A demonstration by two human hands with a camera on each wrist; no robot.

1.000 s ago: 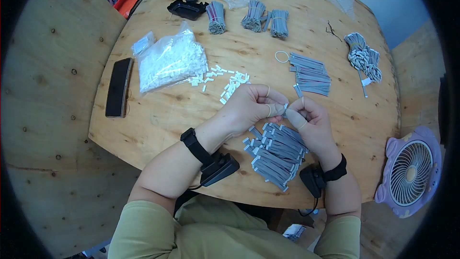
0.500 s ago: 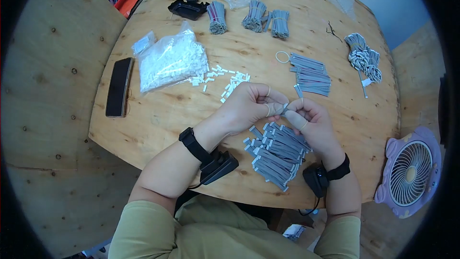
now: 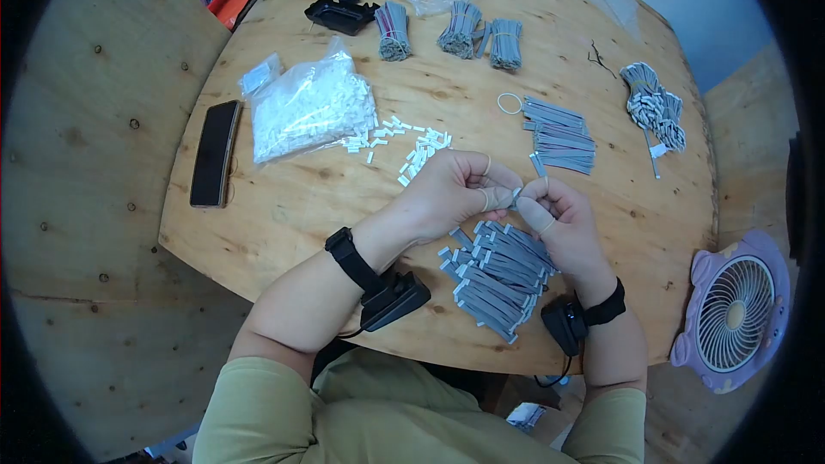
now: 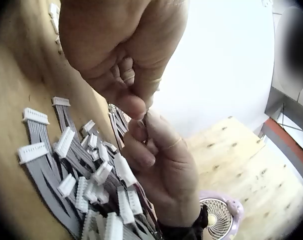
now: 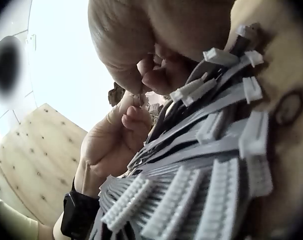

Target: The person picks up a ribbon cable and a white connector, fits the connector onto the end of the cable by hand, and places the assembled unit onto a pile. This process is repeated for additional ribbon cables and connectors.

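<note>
My left hand (image 3: pixel 455 193) and right hand (image 3: pixel 563 219) meet fingertip to fingertip over the table. Between them they pinch a small white connector (image 3: pixel 516 195) on a grey ribbon cable, mostly hidden by the fingers. Pale finger cots cover some fingertips. Just below the hands lies a heap of grey ribbon cables (image 3: pixel 498 279) with white connectors on their ends; it shows close up in the left wrist view, where the white connectors (image 4: pixel 35 152) point various ways. Loose white connectors (image 3: pixel 421 150) lie scattered beyond the left hand. Beyond the right hand is a stack of ribbon cables (image 3: pixel 560 137).
A clear bag of white connectors (image 3: pixel 314 112) and a phone (image 3: pixel 215 155) lie at the left. Behind stand banded cable bundles (image 3: pixel 505 45) and a black holder (image 3: pixel 342 15). More tied cables (image 3: pixel 653 107) lie far right; a purple fan (image 3: pixel 735 314) stands beside the table.
Both hands stay together at nearly the same spot, with only slight finger movement around the small connector. The head view has shifted a little; the cables on the table look unmoved.
</note>
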